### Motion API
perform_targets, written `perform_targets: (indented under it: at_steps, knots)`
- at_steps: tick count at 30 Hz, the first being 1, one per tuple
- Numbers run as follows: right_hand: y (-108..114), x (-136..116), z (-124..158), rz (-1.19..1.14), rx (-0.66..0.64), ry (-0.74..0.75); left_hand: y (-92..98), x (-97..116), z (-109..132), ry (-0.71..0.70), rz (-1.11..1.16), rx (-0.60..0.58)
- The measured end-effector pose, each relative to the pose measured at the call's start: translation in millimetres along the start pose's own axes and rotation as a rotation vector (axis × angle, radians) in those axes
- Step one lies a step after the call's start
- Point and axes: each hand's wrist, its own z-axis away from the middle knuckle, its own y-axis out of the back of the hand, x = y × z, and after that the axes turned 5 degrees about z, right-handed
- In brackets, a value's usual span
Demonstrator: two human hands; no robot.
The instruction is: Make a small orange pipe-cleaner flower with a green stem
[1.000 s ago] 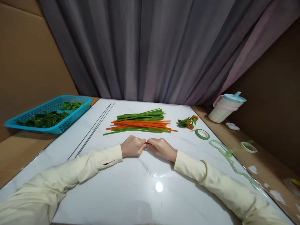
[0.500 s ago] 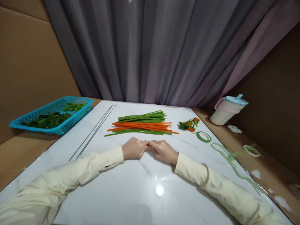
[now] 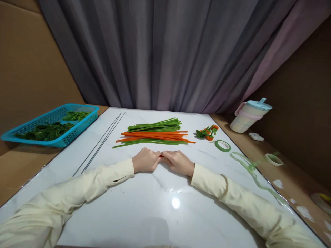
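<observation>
My left hand (image 3: 145, 160) and my right hand (image 3: 177, 162) rest on the white table (image 3: 155, 206), fingertips meeting. Both are closed around a small red-orange piece (image 3: 161, 155), of which only a sliver shows between the fingers. Just beyond the hands lies a pile of long orange pipe cleaners (image 3: 155, 135) and green pipe cleaners (image 3: 154, 125). A small cluster of twisted green and orange pieces (image 3: 207, 133) lies to the right of the pile.
Thin metal wires (image 3: 102, 143) lie at the left of the table. A blue basket (image 3: 74, 129) with green pieces stands far left. A green tape roll (image 3: 222, 145), a loose tape strip (image 3: 254, 177), a second roll (image 3: 273, 159) and a lidded cup (image 3: 249, 116) are on the right.
The hands stay together on the small piece with hardly any movement. The view shifts slightly as my head moves.
</observation>
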Motion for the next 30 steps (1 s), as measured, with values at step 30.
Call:
perform_targets:
  at_steps: [30]
  knots:
    - [1.5,-0.6,0.3,0.057,-0.009,0.007,-0.8,-0.8,0.5,-0.018,0.007,0.03]
